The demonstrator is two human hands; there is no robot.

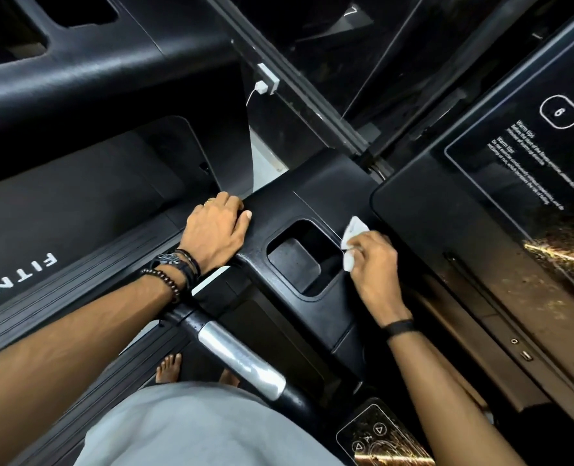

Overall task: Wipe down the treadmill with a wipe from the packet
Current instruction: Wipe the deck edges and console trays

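I look down on a black treadmill console [312, 196]. My right hand [374, 264] pinches a crumpled white wipe [352, 242] against the console at the right rim of a recessed cup holder [299, 257]. Left of that cup holder, my left hand [216, 228] rests on the console's edge, with the fingers curled over the far side and the thumb lying on top. The wipe packet is not in view.
A glossy control panel [514, 183] with white buttons and text lies to the right. A black handlebar with a silver grip [241, 359] runs below the console. The belt [77, 210] with white lettering is at left. My bare feet [169, 366] stand below.
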